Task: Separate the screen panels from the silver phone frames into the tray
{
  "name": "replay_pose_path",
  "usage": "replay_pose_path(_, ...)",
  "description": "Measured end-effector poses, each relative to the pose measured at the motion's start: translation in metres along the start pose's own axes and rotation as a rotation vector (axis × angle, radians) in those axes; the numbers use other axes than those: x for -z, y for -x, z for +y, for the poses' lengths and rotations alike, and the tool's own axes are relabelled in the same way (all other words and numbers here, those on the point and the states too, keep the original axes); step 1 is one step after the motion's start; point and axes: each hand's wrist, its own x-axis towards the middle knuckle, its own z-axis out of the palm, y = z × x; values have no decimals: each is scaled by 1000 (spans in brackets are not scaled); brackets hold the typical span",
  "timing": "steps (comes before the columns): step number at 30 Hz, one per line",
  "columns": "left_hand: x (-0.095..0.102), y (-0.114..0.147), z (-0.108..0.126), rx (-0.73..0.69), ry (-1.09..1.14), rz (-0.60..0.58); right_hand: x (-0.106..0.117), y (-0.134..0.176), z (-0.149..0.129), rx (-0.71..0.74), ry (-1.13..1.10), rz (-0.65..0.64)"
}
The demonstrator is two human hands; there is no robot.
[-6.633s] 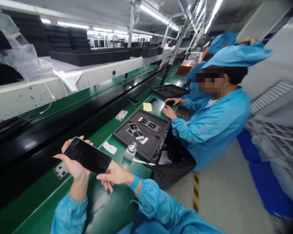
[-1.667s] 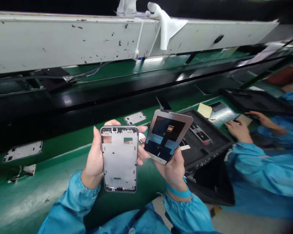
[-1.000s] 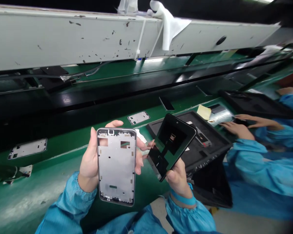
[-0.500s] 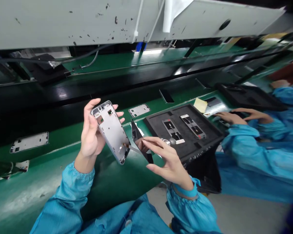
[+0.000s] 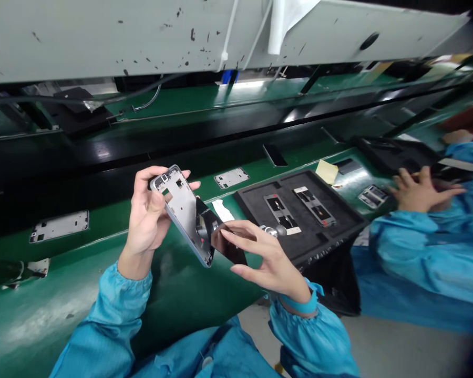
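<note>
A silver phone frame (image 5: 179, 202) is tilted in the grip of my left hand (image 5: 147, 212), thumb on its near edge and fingertips behind it. My right hand (image 5: 262, 254) holds a glossy black phone screen (image 5: 232, 244) by its side, with fingers on its face. The screen's left end overlaps the lower part of the frame; whether the two touch I cannot tell. Below them lies the green bench (image 5: 169, 299). A metal ball-ended part (image 5: 275, 231) shows just behind my right hand, its use unclear.
A black foam tray (image 5: 256, 202) at right holds two phone assemblies. Other phone frames (image 5: 232, 178) (image 5: 59, 226) lie on the bench, and a dark phone (image 5: 275, 155) rests farther back. At far right a co-worker's hands (image 5: 421, 191) are at another tray (image 5: 394, 157).
The black screen has swung left and over the lower part of the frame, covering more of it. The co-worker's hands have moved right, and a phone part now shows on the bench beside them.
</note>
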Motion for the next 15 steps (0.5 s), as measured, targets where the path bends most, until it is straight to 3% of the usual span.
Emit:
replay_pose_path(9,10,-3,7,-30,-1,3,7,1,1,-4,7,-16)
replay_pose_path(12,10,-2,4,-21,-46,-37,0,-8,1,22,-18,-34)
replay_pose_path(15,8,-1,-2,-25,-127,-76,-16,-19,2,49,-74,44)
